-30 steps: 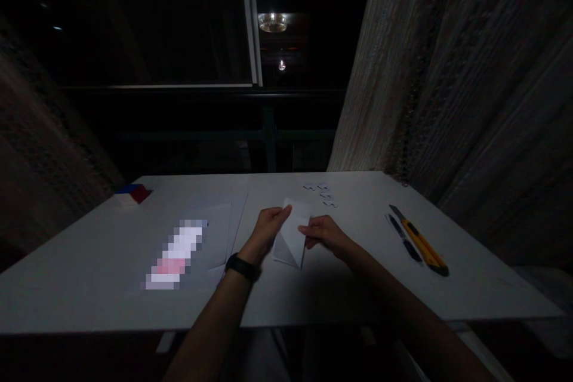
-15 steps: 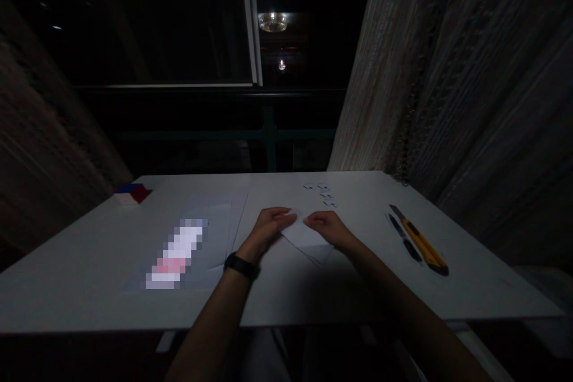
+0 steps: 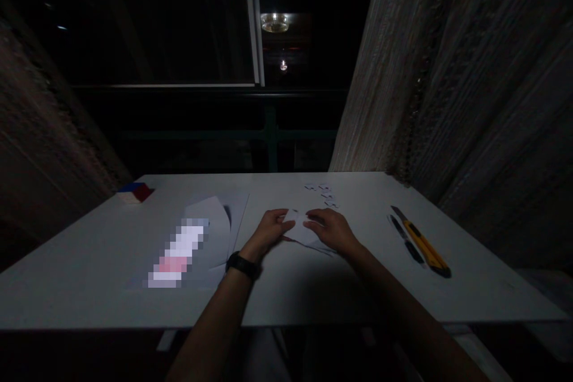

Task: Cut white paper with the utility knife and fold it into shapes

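Between my hands is a folded white sheet of paper (image 3: 301, 228), lifted a little over the table with its lower edges parted. My left hand (image 3: 272, 230) pinches its left side, thumb on the near face and fingers behind. On the other side my right hand (image 3: 332, 229) grips the paper between thumb and fingers. Several small paper pieces with dark marks (image 3: 326, 188) lie on the table just beyond my right hand.
At right lie a yellow utility knife (image 3: 425, 248) and a black pen-like tool (image 3: 406, 240). Left of my hands are loose paper sheets (image 3: 219, 227) and a pixelated lit rectangle (image 3: 176, 253). A coloured cube (image 3: 134, 192) sits at the white table's (image 3: 89, 286) far left. Curtains (image 3: 371, 71) hang behind.
The paper between my hands has tipped to a flatter angle, and my right thumb now shows on its near face. A loose sheet at left has curled up. The view shifted slightly.
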`<state>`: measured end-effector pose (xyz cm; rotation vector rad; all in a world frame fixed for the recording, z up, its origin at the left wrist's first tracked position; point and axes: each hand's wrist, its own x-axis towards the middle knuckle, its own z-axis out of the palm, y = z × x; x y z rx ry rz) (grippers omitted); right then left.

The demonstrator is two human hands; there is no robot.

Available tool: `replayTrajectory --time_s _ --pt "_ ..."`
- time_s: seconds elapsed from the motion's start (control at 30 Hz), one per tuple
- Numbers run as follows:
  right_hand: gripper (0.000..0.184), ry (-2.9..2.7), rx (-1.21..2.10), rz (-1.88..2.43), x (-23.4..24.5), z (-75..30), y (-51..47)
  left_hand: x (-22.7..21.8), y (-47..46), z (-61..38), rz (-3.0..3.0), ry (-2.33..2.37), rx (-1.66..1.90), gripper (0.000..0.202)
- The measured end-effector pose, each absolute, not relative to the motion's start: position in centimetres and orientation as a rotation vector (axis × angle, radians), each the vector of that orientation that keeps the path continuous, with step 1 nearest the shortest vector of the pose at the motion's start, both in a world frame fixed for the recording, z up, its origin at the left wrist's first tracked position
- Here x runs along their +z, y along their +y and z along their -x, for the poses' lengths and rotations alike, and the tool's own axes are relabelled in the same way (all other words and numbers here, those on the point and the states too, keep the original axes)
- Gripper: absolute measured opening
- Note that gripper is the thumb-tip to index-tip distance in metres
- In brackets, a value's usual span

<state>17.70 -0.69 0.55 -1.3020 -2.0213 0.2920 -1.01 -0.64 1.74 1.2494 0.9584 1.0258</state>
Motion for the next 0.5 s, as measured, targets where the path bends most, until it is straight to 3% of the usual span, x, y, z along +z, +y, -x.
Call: replayTrajectory --time_s 0.13,0.23,0.4,0.5 --pt "0.046 -2.132 0.12 1.101 0.46 -17.52 -1.03 1.69 -0.51 0.87 -1.104 0.962 1.131 0.051" --pt "0.053 -2.227 -0.016 1.058 0.1 -17.47 -1.1 1.8 -0.55 0.85 -1.068 0.937 1.139 0.044" --pt "0.028 -2.188 -0.163 1.081 0.01 -17.6 -1.01 2.04 -0.52 0.83 -1.061 1.036 1.208 0.026" --pt "0.025 -2.078 -0.209 1.097 0.44 -17.7 -1.08 2.42 -0.57 0.83 -1.039 1.016 1.247 0.023"
